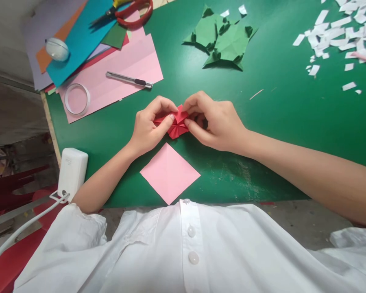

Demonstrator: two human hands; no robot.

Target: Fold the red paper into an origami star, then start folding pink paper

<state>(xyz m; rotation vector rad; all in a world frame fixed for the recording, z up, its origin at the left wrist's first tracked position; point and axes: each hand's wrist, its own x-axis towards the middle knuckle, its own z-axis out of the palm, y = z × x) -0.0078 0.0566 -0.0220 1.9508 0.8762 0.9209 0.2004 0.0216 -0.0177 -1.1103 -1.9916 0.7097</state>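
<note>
Green desk (280, 101), w/ white paper scraps (314, 70) at the far right and pink sheets (134, 61) at the far left, a cutter (128, 79) on top. The red folded paper (177, 131) is mid-desk, just beyond the pink square (170, 173); can't tell if it touches the desk. L hand (151, 126) has its left side pinched btwn thumb & fingers; R hand (221, 122) pinches the right side the same way, fingers curled in.

Handling, my guess: v. light, thin, prob. crisp at the creases, w/ soft flaps that bend or tear if pulled hard. Not slippery, but small, so fingertips only. Best grip = thicker layered parts nr the middle, thumb on top, fingers under; loose points are weak, i.e. easily crumpled. Light, even pressure L & R should keep the folds from popping open.
</note>
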